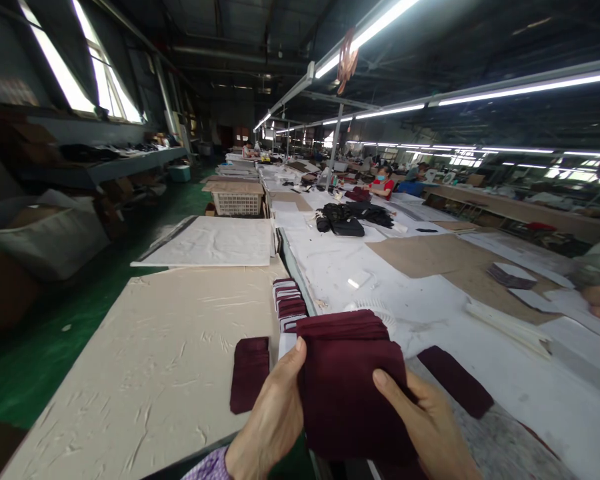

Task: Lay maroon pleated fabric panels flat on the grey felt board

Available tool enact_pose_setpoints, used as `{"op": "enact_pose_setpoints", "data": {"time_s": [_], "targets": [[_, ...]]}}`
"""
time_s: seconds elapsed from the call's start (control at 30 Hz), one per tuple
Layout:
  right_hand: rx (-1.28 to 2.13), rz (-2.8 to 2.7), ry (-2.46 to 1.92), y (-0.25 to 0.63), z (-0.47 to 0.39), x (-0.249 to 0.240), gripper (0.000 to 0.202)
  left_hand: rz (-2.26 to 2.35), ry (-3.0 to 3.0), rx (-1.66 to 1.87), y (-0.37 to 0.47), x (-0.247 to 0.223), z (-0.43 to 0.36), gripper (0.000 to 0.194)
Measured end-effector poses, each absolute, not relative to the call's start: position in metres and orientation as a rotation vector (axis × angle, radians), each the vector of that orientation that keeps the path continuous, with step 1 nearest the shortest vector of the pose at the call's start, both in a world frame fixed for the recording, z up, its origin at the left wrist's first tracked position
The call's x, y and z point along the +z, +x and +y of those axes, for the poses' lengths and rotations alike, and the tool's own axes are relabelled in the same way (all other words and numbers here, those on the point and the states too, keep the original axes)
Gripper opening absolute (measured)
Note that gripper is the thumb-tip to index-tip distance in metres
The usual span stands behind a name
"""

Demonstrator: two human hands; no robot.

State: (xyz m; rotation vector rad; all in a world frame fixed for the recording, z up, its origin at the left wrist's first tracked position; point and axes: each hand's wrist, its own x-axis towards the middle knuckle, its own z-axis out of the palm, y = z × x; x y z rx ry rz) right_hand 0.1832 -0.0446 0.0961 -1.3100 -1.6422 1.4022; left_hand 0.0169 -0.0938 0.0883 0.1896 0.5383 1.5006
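Note:
Between my two hands is a stack of maroon fabric pieces, held up over the gap where two tables meet. My left hand grips its left edge, thumb on the front face. Along the right edge, my right hand is closed with its thumb pressed on the front and its fingers behind. A smaller maroon piece lies on the beige-covered table just left of my left hand. Beyond the stack, a row of maroon and white pieces lies along the table edge. Another maroon piece rests right of my right hand.
The beige-covered table is on the left, the white-covered table on the right. Black fabric items lie farther back. A plastic crate stands beyond the left table. A person in red works at the far side.

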Motion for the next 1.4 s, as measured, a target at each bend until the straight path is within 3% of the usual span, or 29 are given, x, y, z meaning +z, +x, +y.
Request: {"op": "enact_pose_setpoints", "data": {"time_s": [0.47, 0.73, 1.17, 1.4], "targets": [[1.344, -1.687, -1.25, 0.172, -0.049, 0.105, 0.035, 0.526, 0.107, 1.464, 0.019, 0.092, -0.092, 0.061], [1.63, -1.413, -1.194, 0.173, -0.047, 0.098, 0.04, 0.521, 0.054, 1.404, 0.015, 0.087, -0.09, 0.057], [1.336, -1.634, -1.261, 0.172, -0.042, 0.097, 0.038, 0.563, 0.01, 1.391, 0.015, 0.086, -0.083, 0.06], [1.353, -1.621, -1.253, 0.173, -0.039, 0.094, 0.038, 0.499, 0.085, 1.385, 0.014, 0.081, -0.08, 0.058]]}}
